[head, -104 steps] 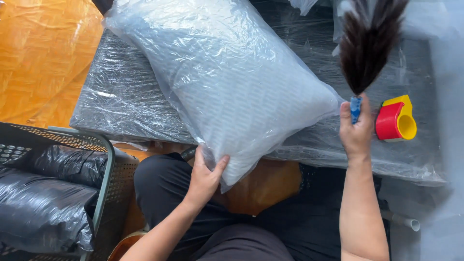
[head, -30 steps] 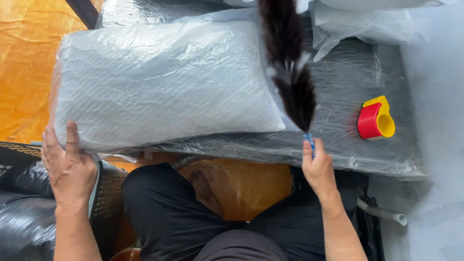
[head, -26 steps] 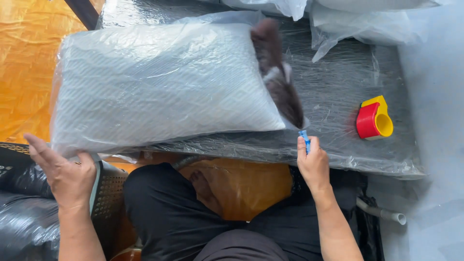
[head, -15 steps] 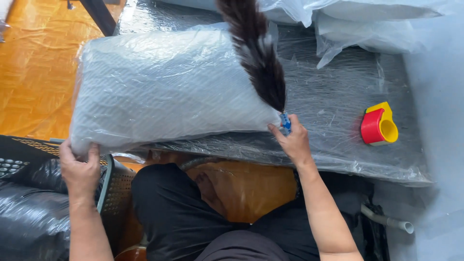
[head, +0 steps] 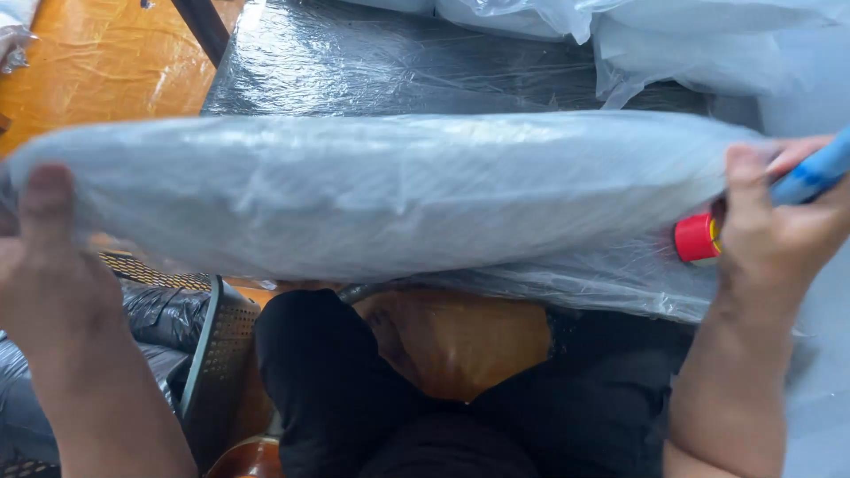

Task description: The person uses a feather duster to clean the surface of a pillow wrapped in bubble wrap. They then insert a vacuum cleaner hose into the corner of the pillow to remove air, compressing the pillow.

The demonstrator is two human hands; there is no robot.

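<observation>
While the bagged pillow is held edge-on above the desk | left hand pinches its left end | right hand, closed round a blue handle, only thumbs the right end | risk: slick plastic slips, pillow drops on the red-and-yellow tool.

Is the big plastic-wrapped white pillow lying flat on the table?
No, the big plastic-wrapped white pillow is lifted edge-on above the black plastic-covered table, with the left hand and right hand at its ends.

Glossy, crinkled plastic film wraps the pillow and table.
</observation>
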